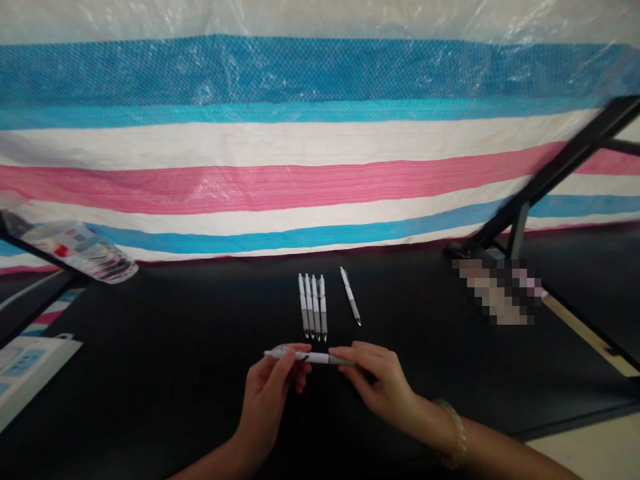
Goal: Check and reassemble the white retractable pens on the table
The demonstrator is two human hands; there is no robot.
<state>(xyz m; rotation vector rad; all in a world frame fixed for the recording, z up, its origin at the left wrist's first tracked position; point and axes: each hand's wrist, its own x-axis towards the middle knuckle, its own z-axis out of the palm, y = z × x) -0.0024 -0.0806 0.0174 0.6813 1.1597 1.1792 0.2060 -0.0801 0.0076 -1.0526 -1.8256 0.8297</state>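
Held level between both hands is a white pen [317, 358] with a grey grip section. My left hand [273, 387] pinches its clip end between thumb and fingers. On the grey end, my right hand [377, 377] closes its thumb and fingertips, hiding the tip; a beaded bracelet circles that wrist. Just beyond the hands, several similar white and grey pens [313, 307] lie side by side in a row on the black table [200, 373], tips toward me. One more pen [351, 297] lies slightly tilted, apart to the right of that row.
A clear plastic bag with contents [90, 253] sits at the back left. At the left edge is a white printed box or booklet [33, 373]. Black frame bars [545, 173] rise at right, near a blurred-out patch [495, 293]. A striped sheet [300, 187] hangs behind the table.
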